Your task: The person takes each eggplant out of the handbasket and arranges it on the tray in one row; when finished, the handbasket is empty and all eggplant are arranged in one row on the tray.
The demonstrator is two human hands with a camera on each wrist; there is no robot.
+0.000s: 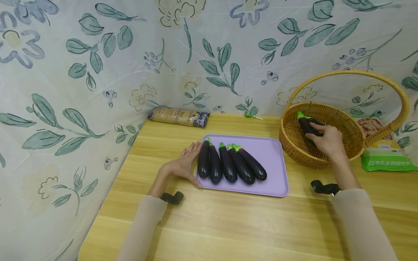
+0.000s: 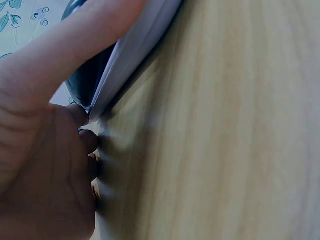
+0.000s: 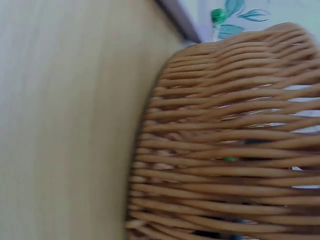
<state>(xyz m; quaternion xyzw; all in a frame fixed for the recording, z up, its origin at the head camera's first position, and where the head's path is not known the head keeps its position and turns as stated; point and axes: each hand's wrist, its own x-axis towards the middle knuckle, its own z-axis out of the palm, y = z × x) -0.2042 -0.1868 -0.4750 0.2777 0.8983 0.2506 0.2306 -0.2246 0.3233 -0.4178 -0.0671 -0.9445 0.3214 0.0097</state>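
The head view shows the right hand (image 1: 328,140) inside the wicker basket (image 1: 291,145), its fingers and thumb holding a dark eggplant (image 1: 305,127) whose green cap points toward the basket's far left side. Dark skin also shows beyond the fingertips, and whether that belongs to a second eggplant I cannot tell; if it does, a lift could drag or knock it. The held one looks glossy, so the likeliest fault is a slip, since the grasp seems to sit toward one end and the free end could swing down. The forearm crosses the near rim, and a low withdrawal might bump it and shift the basket; the tall handle (image 1: 405,103) could snag a sleeve if the arm strays right. The left hand (image 1: 183,166) is spread wide, fingers straight along the left edge of the lilac tray (image 1: 275,159), thumb at its near corner. Five more eggplants (image 1: 228,166) lie side by side on that tray, its right part bare. Being rounded, they might roll if the left hand tips the edge; a hard sideways press could slide the tray toward the basket.
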